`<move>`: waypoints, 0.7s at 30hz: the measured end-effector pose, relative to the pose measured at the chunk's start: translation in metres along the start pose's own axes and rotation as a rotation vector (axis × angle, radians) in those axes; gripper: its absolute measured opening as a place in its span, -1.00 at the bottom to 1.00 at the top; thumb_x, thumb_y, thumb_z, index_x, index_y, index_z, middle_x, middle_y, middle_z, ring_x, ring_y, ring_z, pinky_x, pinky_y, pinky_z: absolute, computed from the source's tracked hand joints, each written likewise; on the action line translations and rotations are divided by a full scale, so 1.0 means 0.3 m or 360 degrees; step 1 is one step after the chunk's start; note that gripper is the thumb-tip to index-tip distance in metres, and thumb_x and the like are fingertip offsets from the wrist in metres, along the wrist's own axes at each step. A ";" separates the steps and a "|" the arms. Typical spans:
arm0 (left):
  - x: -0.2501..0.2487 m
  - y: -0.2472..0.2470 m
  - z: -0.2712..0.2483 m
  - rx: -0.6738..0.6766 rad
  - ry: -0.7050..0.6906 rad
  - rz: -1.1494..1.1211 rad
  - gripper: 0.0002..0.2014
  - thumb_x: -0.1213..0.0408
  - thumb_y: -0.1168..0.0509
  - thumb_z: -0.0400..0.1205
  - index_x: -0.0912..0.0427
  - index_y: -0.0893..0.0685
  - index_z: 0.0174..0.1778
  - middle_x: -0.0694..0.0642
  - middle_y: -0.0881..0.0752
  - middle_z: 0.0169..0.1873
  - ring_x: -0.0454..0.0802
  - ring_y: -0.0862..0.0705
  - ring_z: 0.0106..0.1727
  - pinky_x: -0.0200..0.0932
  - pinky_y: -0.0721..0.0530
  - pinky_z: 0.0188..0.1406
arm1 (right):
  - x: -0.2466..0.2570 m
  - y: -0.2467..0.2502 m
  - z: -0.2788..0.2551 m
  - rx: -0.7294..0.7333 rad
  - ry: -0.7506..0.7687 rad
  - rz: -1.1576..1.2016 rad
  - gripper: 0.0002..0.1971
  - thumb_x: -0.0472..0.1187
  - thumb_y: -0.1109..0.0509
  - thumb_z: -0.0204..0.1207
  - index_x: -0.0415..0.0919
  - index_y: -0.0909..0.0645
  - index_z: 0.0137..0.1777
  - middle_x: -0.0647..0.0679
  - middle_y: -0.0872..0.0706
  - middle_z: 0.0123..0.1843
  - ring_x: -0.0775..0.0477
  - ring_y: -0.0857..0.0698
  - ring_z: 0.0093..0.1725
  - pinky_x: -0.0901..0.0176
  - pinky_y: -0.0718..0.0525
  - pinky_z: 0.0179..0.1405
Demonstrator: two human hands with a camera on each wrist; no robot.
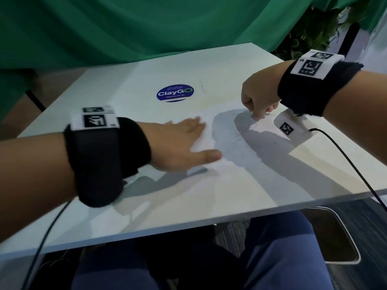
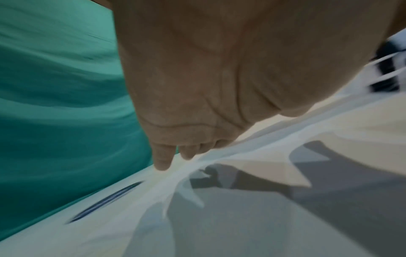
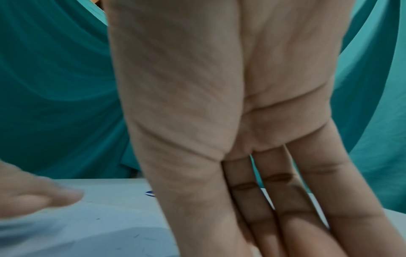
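A thin white sheet [image 1: 230, 143] with tiny dark specks lies flat on the white table [image 1: 209, 195]. My left hand [image 1: 192, 141] lies palm down on the sheet's left part, fingers straight and thumb spread. In the left wrist view its fingertips [image 2: 162, 163] touch the sheet [image 2: 241, 208]. My right hand [image 1: 256, 116] is over the sheet's far right part, fingers curled downward and pinching the sheet between the tips. The right wrist view shows that hand [image 3: 263, 226] from the palm side, its fingertips cut off at the bottom edge, and the left hand [image 3: 33, 196] blurred on the sheet [image 3: 87, 234].
A round blue ClayGo sticker [image 1: 175, 93] sits on the table beyond the sheet. Green cloth [image 1: 146, 28] hangs behind the table, with a plant [image 1: 310, 32] at the back right. Black cables run from both wristbands. My legs and a chair seat [image 1: 335, 237] are below the near edge.
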State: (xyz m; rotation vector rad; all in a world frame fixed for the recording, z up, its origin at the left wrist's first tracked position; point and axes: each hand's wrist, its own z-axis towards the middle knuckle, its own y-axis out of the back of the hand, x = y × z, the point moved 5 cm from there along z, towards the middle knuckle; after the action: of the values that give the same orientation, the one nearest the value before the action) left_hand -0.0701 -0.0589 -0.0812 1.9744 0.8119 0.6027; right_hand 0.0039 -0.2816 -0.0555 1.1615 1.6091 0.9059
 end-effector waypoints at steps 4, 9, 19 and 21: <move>-0.229 0.010 0.027 -0.0162 -0.0446 0.0088 0.03 -0.58 0.26 0.61 0.03 0.37 0.83 0.01 0.39 0.81 -0.11 0.33 0.82 0.17 0.16 0.82 | 0.017 0.006 0.002 0.0014 -0.0016 -0.0092 -0.89 -0.22 -0.59 0.44 -0.23 -0.76 -0.24 0.02 -0.71 -0.52 0.08 -0.60 -0.54 0.22 -0.56 -0.37; -0.405 0.042 0.095 -0.0188 -0.0549 0.0064 0.00 -0.54 0.17 0.67 0.07 0.31 0.84 0.00 0.33 0.83 -0.09 0.31 0.83 0.16 0.19 0.81 | 0.020 0.011 0.001 0.0042 -0.0016 -0.0094 -0.89 -0.21 -0.59 0.46 -0.26 -0.77 -0.18 0.01 -0.72 -0.48 0.06 -0.61 -0.51 0.20 -0.56 -0.36; -0.104 -0.005 0.009 0.0059 0.0185 0.0101 0.16 -0.65 0.42 0.46 0.13 0.39 0.82 0.07 0.37 0.82 -0.03 0.32 0.83 0.19 0.11 0.82 | 0.006 0.001 -0.014 -0.0025 0.0032 -0.0035 -0.89 -0.22 -0.57 0.49 -0.24 -0.76 -0.21 0.01 -0.70 -0.47 0.07 -0.58 -0.52 0.23 -0.53 -0.40; -0.077 0.014 -0.023 0.0059 0.0250 0.0125 0.15 -0.64 0.42 0.47 0.14 0.41 0.81 0.08 0.39 0.81 -0.01 0.34 0.83 0.17 0.13 0.82 | 0.003 0.002 -0.015 -0.0025 0.0031 -0.0027 -0.88 -0.21 -0.57 0.50 -0.28 -0.79 -0.15 0.01 -0.71 -0.45 0.08 -0.58 -0.51 0.23 -0.53 -0.40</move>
State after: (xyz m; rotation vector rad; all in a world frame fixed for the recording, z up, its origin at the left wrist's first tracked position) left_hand -0.0888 -0.0739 -0.0764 2.0190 0.8489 0.8021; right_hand -0.0003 -0.2808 -0.0540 1.1301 1.6224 0.9201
